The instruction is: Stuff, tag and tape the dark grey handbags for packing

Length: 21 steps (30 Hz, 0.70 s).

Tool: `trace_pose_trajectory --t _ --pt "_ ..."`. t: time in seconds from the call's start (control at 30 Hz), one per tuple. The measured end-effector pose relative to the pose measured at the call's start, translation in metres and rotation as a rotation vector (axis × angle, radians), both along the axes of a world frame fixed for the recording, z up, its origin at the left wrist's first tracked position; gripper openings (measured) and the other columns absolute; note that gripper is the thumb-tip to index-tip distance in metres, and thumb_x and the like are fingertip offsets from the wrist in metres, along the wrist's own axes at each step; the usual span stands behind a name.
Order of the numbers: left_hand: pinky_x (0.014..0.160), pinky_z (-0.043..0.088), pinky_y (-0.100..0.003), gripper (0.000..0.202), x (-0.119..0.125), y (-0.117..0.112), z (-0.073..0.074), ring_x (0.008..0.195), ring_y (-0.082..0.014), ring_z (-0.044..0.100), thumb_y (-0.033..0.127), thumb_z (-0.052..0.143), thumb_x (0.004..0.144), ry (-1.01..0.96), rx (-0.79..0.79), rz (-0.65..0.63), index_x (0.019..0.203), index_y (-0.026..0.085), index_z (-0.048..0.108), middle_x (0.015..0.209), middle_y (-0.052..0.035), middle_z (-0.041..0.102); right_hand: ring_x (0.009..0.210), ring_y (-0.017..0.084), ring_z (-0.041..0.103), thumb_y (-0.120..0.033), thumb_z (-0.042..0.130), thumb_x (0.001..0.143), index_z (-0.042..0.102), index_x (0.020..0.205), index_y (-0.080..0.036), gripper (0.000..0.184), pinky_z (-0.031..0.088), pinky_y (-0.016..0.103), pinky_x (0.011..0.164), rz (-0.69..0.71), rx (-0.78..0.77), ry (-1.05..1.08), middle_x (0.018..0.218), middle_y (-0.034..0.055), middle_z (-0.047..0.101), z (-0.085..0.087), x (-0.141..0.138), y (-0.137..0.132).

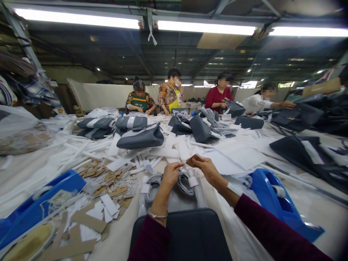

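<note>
Pinched in my right hand (210, 171) is a small brown cardboard tag (193, 160), held up over the bag. My left hand (172, 173) is just left of it, thumb and fingers pressed together; what they hold is too small to make out. Below both hands lies a dark navy bag (194, 235), its near part under my left forearm. Coiled grey straps (186, 184) with white wrapping (193, 181) lie at its far end, partly hidden by my left hand and wrist.
Brown tags with strings (110, 177) and card scraps (88, 219) are heaped at left. Blue tape dispensers stand left (61, 188) and right (280, 203). Beyond are white paper strips (171, 152) and dark bags (140, 137). Several co-workers stand across the table.
</note>
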State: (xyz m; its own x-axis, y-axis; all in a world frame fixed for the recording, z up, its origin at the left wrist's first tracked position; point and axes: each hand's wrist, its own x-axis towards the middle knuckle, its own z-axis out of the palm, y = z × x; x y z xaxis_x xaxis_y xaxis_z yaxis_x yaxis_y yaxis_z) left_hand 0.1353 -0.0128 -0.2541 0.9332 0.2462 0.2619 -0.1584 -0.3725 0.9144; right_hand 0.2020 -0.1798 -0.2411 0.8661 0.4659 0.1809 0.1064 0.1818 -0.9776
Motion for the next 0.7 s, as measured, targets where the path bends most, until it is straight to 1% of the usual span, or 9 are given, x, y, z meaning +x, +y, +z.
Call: trace_pose_trajectory --t 0.07,0.13,0.27,0.33,0.4,0.47,0.57,0.63,0.7 --pt "0.094 0.048 -0.033 0.036 0.0 -0.002 -0.002 0.096 -0.0195 0.067 0.003 0.046 0.075 0.037 0.049 -0.04 0.088 0.019 0.075 0.095 -0.005 0.075 0.082 0.02 0.061 -0.043 0.072 0.069 0.073 0.083 -0.013 0.033 0.043 0.032 0.077 -0.035 0.005 -0.046 0.087 0.0092 0.071 0.01 -0.007 -0.003" --pt "0.093 0.048 -0.032 0.04 0.0 -0.003 -0.005 0.094 -0.0191 0.067 -0.002 0.044 0.07 0.054 0.111 -0.03 0.084 0.02 0.075 0.092 -0.0038 0.075 0.08 0.02 0.061 -0.041 0.07 0.071 0.073 0.08 -0.013 0.029 0.043 0.032 0.074 -0.042 -0.023 -0.102 0.084 0.0088 0.071 0.018 -0.014 -0.003" --pt "0.094 0.047 -0.032 0.046 -0.002 -0.001 -0.007 0.097 -0.0195 0.066 -0.009 0.042 0.058 0.066 0.181 0.017 0.075 0.02 0.074 0.091 -0.004 0.075 0.076 0.021 0.062 -0.043 0.069 0.071 0.072 0.078 -0.014 0.03 0.044 0.032 0.069 -0.084 -0.039 -0.125 0.08 0.0087 0.071 0.018 -0.012 0.001" --pt "0.096 0.045 -0.032 0.046 -0.004 0.002 -0.003 0.101 -0.0199 0.064 -0.009 0.041 0.058 0.045 0.201 0.083 0.077 0.017 0.073 0.099 -0.0071 0.073 0.075 0.021 0.063 -0.046 0.069 0.069 0.071 0.082 -0.014 0.034 0.046 0.032 0.067 -0.147 -0.005 -0.068 0.081 0.0096 0.071 0.014 -0.003 0.003" --pt "0.097 0.043 -0.034 0.043 -0.007 0.004 0.004 0.102 -0.021 0.062 -0.007 0.039 0.061 0.031 0.233 0.21 0.077 0.016 0.071 0.102 -0.0105 0.071 0.074 0.021 0.063 -0.046 0.071 0.068 0.069 0.082 -0.013 0.036 0.048 0.032 0.065 -0.207 0.005 0.025 0.081 0.0106 0.07 0.009 0.008 0.005" --pt "0.095 0.043 -0.036 0.036 -0.01 0.005 0.008 0.097 -0.0229 0.063 -0.004 0.04 0.063 0.087 0.247 0.286 0.07 0.016 0.069 0.091 -0.0115 0.071 0.07 0.02 0.063 -0.041 0.071 0.067 0.064 0.077 -0.014 0.03 0.05 0.033 0.064 -0.235 -0.027 0.141 0.075 0.0097 0.068 0.004 0.019 0.006" --pt "0.089 0.047 -0.036 0.024 -0.014 0.005 0.006 0.085 -0.0246 0.065 0.001 0.051 0.061 0.196 0.206 0.191 0.055 0.02 0.063 0.07 -0.0083 0.07 0.067 0.021 0.062 -0.031 0.071 0.064 0.056 0.067 -0.018 0.02 0.052 0.037 0.064 -0.236 -0.084 0.259 0.066 0.0058 0.064 -0.001 0.026 0.004" --pt "0.085 0.049 -0.033 0.02 -0.016 0.004 0.001 0.081 -0.0243 0.066 0.003 0.057 0.059 0.189 0.155 0.112 0.054 0.022 0.063 0.066 -0.0065 0.07 0.073 0.023 0.063 -0.026 0.07 0.062 0.054 0.064 -0.02 0.018 0.053 0.039 0.069 -0.246 -0.094 0.26 0.067 0.0047 0.063 -0.001 0.02 -0.001" --pt "0.082 0.05 -0.032 0.018 -0.016 0.004 -0.003 0.08 -0.0236 0.067 0.007 0.059 0.059 0.155 0.089 0.076 0.058 0.024 0.065 0.067 -0.0055 0.071 0.085 0.025 0.062 -0.022 0.069 0.06 0.057 0.067 -0.02 0.014 0.051 0.039 0.08 -0.279 -0.099 0.229 0.075 0.0053 0.065 0.005 0.002 -0.01"
